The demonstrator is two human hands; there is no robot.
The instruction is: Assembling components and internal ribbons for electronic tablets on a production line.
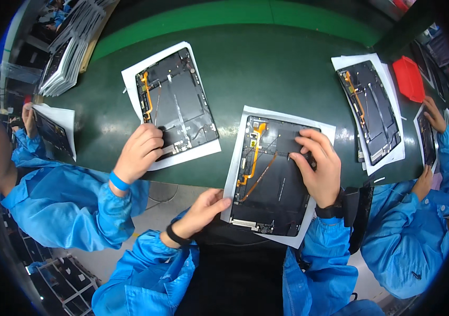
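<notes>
An opened tablet [274, 181] with black innards and orange flex cables [256, 158] lies on a white sheet [319, 130] before me, overhanging the table's near edge. My left hand [203, 211] is closed at its left side, with the thumb on the edge of tablet and sheet; the other fingertips are partly hidden. Over the tablet's upper right part, my right hand [319, 167] is bent, with thumb and forefinger close together near a thin dark cable. Whatever lies between those fingers is too small to make out.
On the green table [235, 68], another opened tablet [177, 100] lies left, under a co-worker's hand [139, 152]. A further tablet [369, 110] lies right, near a red tray [408, 79]. Stacked panels [71, 52] stand far left. Co-workers sit on both sides.
</notes>
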